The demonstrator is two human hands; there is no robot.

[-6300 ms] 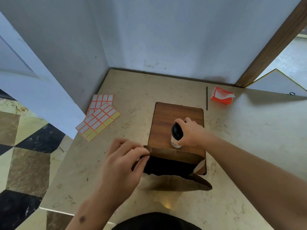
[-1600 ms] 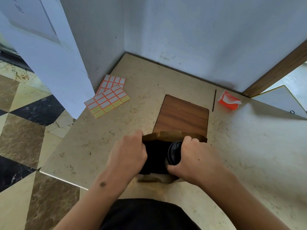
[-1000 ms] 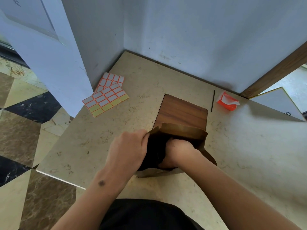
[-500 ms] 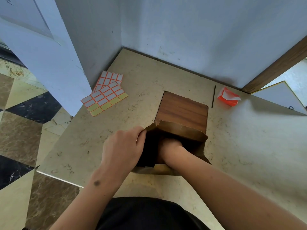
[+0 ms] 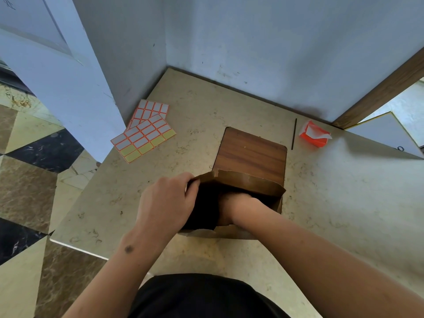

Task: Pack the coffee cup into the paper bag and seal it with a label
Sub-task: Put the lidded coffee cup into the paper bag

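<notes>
On the bench (image 5: 344, 203), the paper bag (image 5: 243, 182) stands open at 6 o'clock of the wooden board (image 5: 251, 153), and the right hand (image 5: 231, 203) has now gone down inside it to the wrist; its grip is hidden, so I cannot tell if it holds the coffee cup. The cup, seen at the mouth a moment ago, is now out of sight, probably near the bottom. The left hand (image 5: 165, 203) pinches the bag's rim; the label sheets (image 5: 144, 131) wait at 10 o'clock.

Soft daylight from the upper right lit the bench (image 5: 332, 191) evenly, the paper bag (image 5: 241, 182) interior stayed black in shadow, a faint shadow trailed the orange packet (image 5: 314, 135), focus held sharp, and wide-angle distortion bent the wall edges.
</notes>
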